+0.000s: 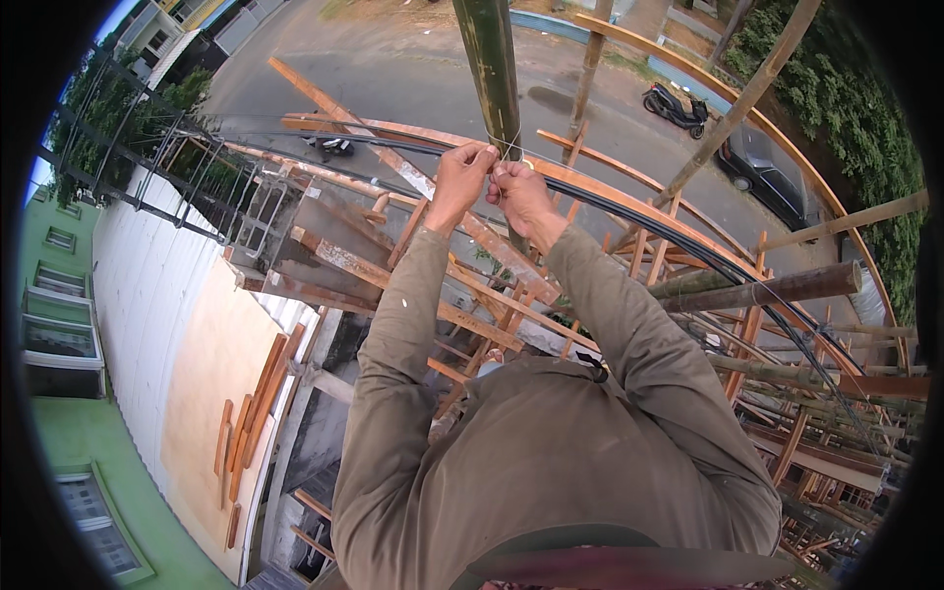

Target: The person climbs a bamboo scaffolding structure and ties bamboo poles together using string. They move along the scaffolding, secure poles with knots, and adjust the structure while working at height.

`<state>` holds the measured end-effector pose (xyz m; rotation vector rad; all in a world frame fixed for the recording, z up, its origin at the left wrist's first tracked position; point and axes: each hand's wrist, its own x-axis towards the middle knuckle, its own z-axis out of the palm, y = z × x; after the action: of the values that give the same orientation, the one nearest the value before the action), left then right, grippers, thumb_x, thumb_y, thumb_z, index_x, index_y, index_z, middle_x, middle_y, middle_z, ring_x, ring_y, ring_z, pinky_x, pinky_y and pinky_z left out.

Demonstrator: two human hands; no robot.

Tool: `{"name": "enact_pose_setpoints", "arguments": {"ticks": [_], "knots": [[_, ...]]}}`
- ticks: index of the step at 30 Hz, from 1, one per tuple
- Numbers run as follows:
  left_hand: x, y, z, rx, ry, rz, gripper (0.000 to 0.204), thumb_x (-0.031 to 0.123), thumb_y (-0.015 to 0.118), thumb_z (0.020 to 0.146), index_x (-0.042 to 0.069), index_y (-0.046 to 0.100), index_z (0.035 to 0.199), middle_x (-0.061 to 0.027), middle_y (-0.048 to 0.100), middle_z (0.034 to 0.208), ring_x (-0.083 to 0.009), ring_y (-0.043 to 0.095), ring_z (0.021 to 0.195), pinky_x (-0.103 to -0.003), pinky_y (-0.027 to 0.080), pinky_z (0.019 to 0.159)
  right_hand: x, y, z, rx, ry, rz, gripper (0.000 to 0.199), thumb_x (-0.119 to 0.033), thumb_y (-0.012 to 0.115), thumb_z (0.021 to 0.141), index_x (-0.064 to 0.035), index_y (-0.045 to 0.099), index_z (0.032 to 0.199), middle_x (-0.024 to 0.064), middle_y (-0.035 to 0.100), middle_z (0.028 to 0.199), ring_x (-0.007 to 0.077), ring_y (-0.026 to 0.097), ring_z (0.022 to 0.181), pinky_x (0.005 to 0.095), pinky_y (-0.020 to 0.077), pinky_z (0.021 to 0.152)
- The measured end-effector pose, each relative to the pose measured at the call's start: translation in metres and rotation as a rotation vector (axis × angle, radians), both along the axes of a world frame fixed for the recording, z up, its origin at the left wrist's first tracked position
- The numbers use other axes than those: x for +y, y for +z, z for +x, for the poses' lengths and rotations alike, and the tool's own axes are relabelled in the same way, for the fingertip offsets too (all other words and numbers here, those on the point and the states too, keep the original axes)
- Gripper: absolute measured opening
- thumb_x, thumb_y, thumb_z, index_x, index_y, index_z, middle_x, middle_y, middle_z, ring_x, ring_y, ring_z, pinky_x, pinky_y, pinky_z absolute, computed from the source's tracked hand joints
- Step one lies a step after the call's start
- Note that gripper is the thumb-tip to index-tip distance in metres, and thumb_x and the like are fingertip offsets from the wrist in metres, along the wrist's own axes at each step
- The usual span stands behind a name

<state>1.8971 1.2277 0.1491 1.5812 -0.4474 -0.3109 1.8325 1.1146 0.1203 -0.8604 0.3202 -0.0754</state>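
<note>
A thick green bamboo pole (489, 69) stands upright in front of me. Around it, at hand height, runs a thin pale strand (510, 145); wire or string, I cannot tell which. My left hand (462, 184) is closed in a pinch at the pole's left side, fingertips at the strand. Close beside it, my right hand (526, 204) also pinches the strand, its fingers curled and nearly touching the left ones. The fingertips partly hide the strand's ends. Just behind the hands, a bundle of black cables (629, 208) passes the pole.
Wooden planks (393, 175) and bamboo scaffold poles (787, 287) cross below and around me, high above a street (413, 84). A motorcycle (676, 108) and a dark car (762, 177) are parked there. Loose timber strips (258, 408) lie on a roof at left.
</note>
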Motion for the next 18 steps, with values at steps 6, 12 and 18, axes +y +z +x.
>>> {"name": "enact_pose_setpoints", "arguments": {"ticks": [6,12,18], "knots": [[-0.009,0.013,0.017,0.098,-0.152,0.059,0.018,0.013,0.067,0.095,-0.005,0.069,0.092,-0.0042,0.065,0.073,-0.0100,0.060,0.062,-0.026,0.048,0.052,0.004,0.004,0.001,0.025,-0.020,-0.008,0.007,-0.006,0.055,0.101,-0.0033,0.058,0.095,0.0034,0.060,0.086,0.0122,0.055,0.068,0.0267,0.0493,0.062],[-0.008,0.019,0.016,0.053,-0.170,0.182,0.018,0.010,0.062,0.097,-0.001,0.063,0.083,-0.0043,0.063,0.070,-0.0113,0.053,0.048,-0.027,0.041,0.040,0.008,0.001,0.002,0.030,-0.014,-0.007,0.005,-0.003,0.055,0.099,-0.0041,0.058,0.095,0.0046,0.059,0.087,0.0151,0.055,0.073,0.0311,0.0508,0.068],[0.000,0.023,0.018,-0.150,-0.150,0.337,0.020,0.012,0.062,0.098,-0.001,0.063,0.082,-0.0036,0.062,0.070,-0.0090,0.060,0.063,-0.025,0.047,0.050,0.016,0.004,-0.002,0.033,-0.002,0.028,0.005,-0.004,0.058,0.098,-0.0041,0.059,0.093,0.0036,0.059,0.085,0.0151,0.056,0.071,0.0309,0.0496,0.066]]}}
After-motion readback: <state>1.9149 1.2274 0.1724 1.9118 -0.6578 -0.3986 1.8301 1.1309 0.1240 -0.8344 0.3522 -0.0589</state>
